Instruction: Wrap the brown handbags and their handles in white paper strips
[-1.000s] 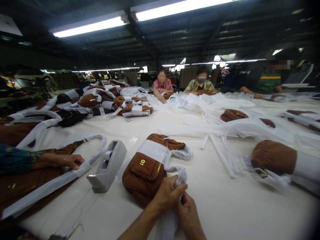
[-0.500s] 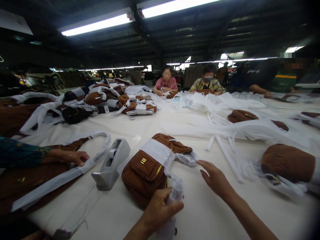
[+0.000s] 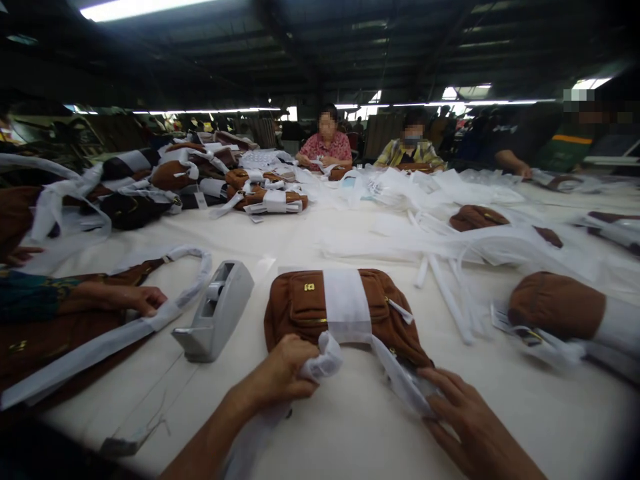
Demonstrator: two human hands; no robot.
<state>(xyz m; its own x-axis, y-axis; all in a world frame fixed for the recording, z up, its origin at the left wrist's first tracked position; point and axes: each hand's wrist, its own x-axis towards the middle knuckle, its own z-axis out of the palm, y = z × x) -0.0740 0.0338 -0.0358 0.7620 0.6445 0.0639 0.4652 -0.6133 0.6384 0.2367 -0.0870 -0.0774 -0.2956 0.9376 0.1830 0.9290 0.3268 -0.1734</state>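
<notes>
A brown bag (image 3: 273, 317) lies flat before me, with a white wrapping band (image 3: 349, 303) around its middle and a gold emblem on its front pocket. My left hand (image 3: 287, 377) is closed around one end of its strap (image 3: 327, 357), which is covered in white wrapping. Past that hand, more white wrapping trails down toward the near edge. At the bag's lower right corner, my right hand (image 3: 457, 413) grips the other wrapped part of the strap, partly hiding it. To the left of the bag stands a grey tape dispenser (image 3: 220, 313).
On the left, a co-worker's hand (image 3: 143, 300) rests on a wrapped strap of another brown bag (image 3: 30, 353). A pile of bags (image 3: 135, 207) lies behind. Brown bags (image 3: 557, 310) and white wrapping sheets (image 3: 420, 247) lie on the right. Several people work across the table.
The bag has turned from slanted to lying crosswise facing me. My left hand has shifted left with the strap; my right hand has come lower and taken hold of the strap.
</notes>
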